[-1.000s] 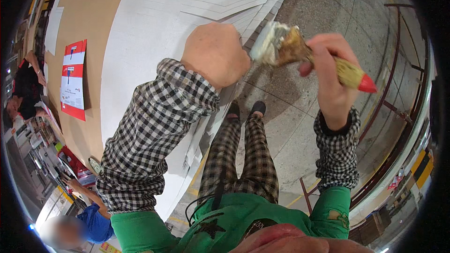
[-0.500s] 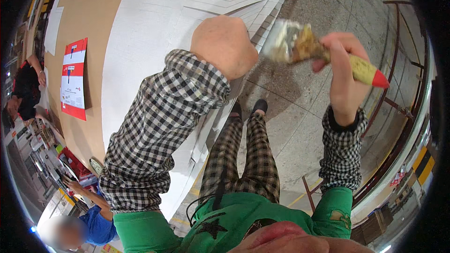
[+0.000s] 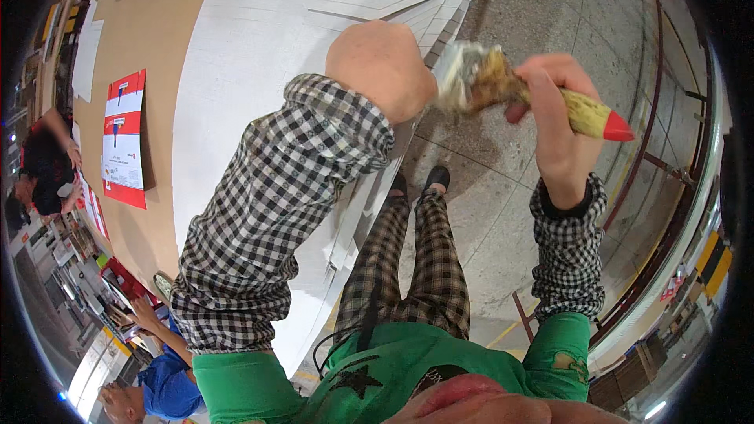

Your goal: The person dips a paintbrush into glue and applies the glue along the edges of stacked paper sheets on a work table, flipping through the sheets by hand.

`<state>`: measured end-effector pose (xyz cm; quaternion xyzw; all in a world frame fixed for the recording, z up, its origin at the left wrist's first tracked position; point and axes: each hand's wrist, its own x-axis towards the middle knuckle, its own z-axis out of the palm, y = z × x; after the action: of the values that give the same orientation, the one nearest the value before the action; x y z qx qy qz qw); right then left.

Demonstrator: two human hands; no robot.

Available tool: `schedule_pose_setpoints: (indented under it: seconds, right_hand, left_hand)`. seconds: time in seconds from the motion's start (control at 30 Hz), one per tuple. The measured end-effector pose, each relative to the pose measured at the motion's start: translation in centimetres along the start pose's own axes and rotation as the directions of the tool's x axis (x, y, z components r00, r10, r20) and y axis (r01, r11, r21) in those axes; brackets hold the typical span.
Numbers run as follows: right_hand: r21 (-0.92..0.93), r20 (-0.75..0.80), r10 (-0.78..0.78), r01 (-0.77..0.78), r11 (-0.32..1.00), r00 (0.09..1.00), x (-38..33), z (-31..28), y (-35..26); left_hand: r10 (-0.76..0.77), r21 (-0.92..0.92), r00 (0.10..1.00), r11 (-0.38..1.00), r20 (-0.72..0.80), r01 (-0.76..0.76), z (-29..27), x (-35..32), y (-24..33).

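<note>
My right hand (image 3: 561, 122) is closed around the yellow, red-tipped handle of a broad brush (image 3: 586, 112). Whitish paste coats its bristles, which point left, close to the edge of a stack of white sheets (image 3: 236, 71). The sheets lie fanned out, with their edges showing as stepped lines at the far side and along the right. My left hand (image 3: 381, 71) rests in a fist shape on the right edge of the stack, back of the hand upward. Its fingers are curled under and hidden, so whatever it grips does not show.
A red and white printed card piece (image 3: 124, 141) lies on the brown board (image 3: 153, 55) at left. Two other people, one in dark clothes (image 3: 49, 161) and one in blue (image 3: 169, 381), are beyond it. Concrete floor (image 3: 503, 180) and a dark red metal frame (image 3: 656, 94) are at right.
My right hand has brought the brush left, nearer to my left hand and the sheet edge. My left hand has shifted slightly. The person in blue has moved a little at lower left.
</note>
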<state>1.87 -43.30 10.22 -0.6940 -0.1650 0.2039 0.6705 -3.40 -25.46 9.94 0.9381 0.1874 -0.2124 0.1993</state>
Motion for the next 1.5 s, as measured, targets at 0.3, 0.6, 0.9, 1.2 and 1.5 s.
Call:
schedule_pose_setpoints:
  seconds: [0.3,0.6,0.9,1.2,1.5]
  right_hand:
    - [-0.141,0.040,-0.157,0.161,0.977,0.987,0.2,0.2,1.2]
    - [0.004,0.002,-0.201,0.201,0.980,0.980,-4.4,-3.3,0.8]
    - [0.038,0.035,-0.105,0.104,0.994,0.994,-7.4,-4.2,2.8]
    - [0.134,0.027,-0.058,0.053,0.990,0.998,-7.3,-2.5,2.7]
    - [0.138,-0.112,-0.057,0.072,0.988,0.992,-4.5,0.4,1.4]
  left_hand:
    - [-0.045,0.014,0.998,0.999,0.049,0.044,-0.6,0.3,0.0]
    - [-0.099,0.096,0.992,0.990,-0.084,0.107,-0.2,-0.4,-0.3]
    - [-0.291,0.517,0.939,0.784,-0.185,0.345,10.0,-10.2,-2.2]
    - [-0.154,0.236,0.986,0.957,-0.070,0.167,7.2,-10.0,-3.6]
    - [-0.080,-0.047,0.996,0.996,-0.046,0.078,4.1,-10.5,-4.7]
